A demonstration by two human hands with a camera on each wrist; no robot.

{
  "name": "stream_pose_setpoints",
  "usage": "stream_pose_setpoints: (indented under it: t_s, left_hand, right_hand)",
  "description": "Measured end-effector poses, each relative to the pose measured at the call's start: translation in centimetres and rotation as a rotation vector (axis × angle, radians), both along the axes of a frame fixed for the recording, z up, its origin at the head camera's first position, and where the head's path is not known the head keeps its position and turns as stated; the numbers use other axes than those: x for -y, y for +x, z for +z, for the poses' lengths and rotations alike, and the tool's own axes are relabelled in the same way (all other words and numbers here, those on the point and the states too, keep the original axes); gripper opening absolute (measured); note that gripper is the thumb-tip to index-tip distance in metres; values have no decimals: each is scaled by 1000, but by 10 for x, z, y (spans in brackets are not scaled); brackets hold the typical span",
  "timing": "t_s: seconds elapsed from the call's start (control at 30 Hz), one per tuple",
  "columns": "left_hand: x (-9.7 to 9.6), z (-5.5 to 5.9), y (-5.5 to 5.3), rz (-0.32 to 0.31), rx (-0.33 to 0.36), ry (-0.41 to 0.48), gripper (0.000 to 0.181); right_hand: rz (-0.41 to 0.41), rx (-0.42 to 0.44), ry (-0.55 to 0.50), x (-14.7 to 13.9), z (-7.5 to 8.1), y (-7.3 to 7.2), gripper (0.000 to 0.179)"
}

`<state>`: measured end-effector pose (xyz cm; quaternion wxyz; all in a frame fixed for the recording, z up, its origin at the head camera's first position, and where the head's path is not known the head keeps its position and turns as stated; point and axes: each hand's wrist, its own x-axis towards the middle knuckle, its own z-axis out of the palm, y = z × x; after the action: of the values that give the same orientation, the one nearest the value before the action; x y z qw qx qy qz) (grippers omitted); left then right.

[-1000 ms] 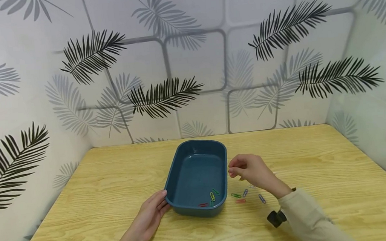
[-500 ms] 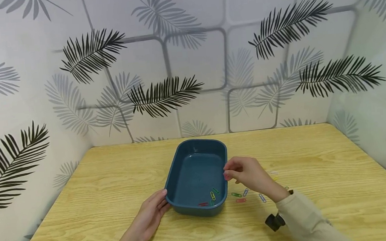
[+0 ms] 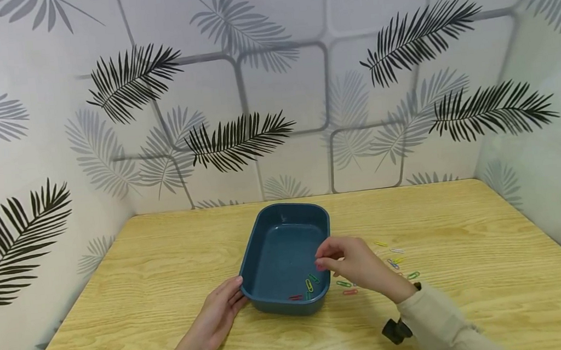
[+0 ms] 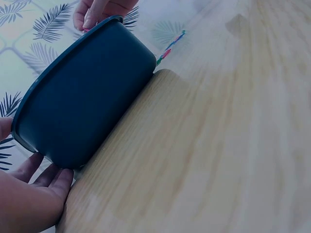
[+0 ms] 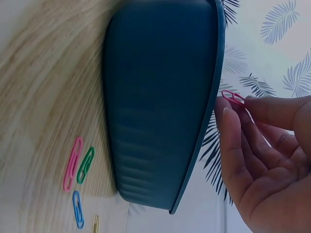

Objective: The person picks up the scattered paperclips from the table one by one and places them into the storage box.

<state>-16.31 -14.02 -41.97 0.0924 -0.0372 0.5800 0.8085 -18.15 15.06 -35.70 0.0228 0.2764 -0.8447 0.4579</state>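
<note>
A dark blue rectangular tray (image 3: 291,307) sits on the table, with several coloured paper clips on its floor near the close end. My left hand (image 3: 219,310) holds its near left corner, thumb at the rim and fingers against the lower outer wall. Above the tray's right rim, my right hand (image 3: 353,260) pinches a pink paper clip (image 5: 233,98) between thumb and fingertips. Loose on the table to the right lie a green paper clip (image 3: 343,284), a pink paper clip (image 5: 73,164) and a blue paper clip (image 5: 78,209), among others.
Farther right on the wooden table (image 3: 177,249) are more paper clips, including a yellow one (image 3: 381,243), a white one (image 3: 397,250) and a green one (image 3: 414,275). A leaf-patterned wall (image 3: 289,163) stands behind the table.
My right hand has moved left with the pink paper clip, from beside the tray to over its right rim. More loose clips show behind it. The left hand and tray stay still.
</note>
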Motion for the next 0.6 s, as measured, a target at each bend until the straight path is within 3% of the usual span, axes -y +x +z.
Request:
stream_pose_setpoints:
  t_s: [0.6]
  left_hand:
    - [0, 0, 0, -10, -7, -4, 44]
  right_hand:
    - [69, 38, -41, 10, 0, 8, 3]
